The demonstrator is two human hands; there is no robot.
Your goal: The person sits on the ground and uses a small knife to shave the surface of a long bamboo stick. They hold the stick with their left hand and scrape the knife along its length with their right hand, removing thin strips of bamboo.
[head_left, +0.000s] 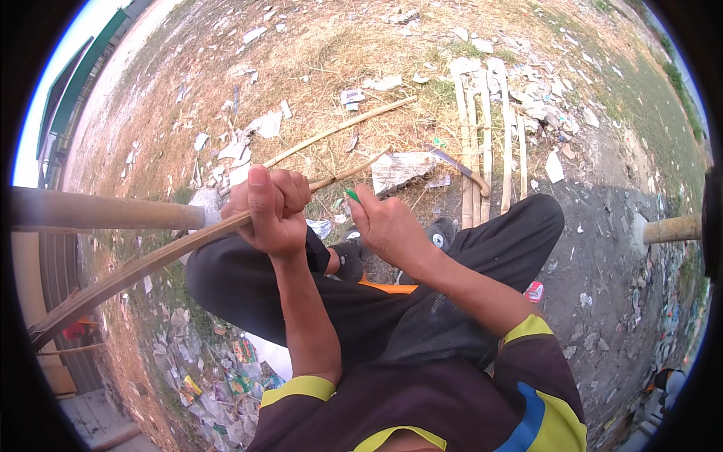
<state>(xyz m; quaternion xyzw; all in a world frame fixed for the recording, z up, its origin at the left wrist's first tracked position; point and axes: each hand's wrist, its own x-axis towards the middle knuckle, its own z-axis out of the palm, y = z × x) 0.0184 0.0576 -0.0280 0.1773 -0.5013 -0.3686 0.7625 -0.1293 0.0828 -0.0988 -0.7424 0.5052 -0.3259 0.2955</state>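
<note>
Fingers of the left hand (pixel 275 211) are clamping a bamboo strip (pixel 151 264) that is slanting from lower left toward upper center, while the right hand (pixel 395 233) is pinching a small green object (pixel 352 195), its kind unclear, near the strip. Good control is probably demanding a firm left grip, with the left thumb standing clear of the right. Farther out, a wooden-handled blade (pixel 454 161) is lying beside bamboo slats (pixel 486 135), upper right.

Green object (pixel 352 195) partly hidden by the right fingers (pixel 369 199)
</note>
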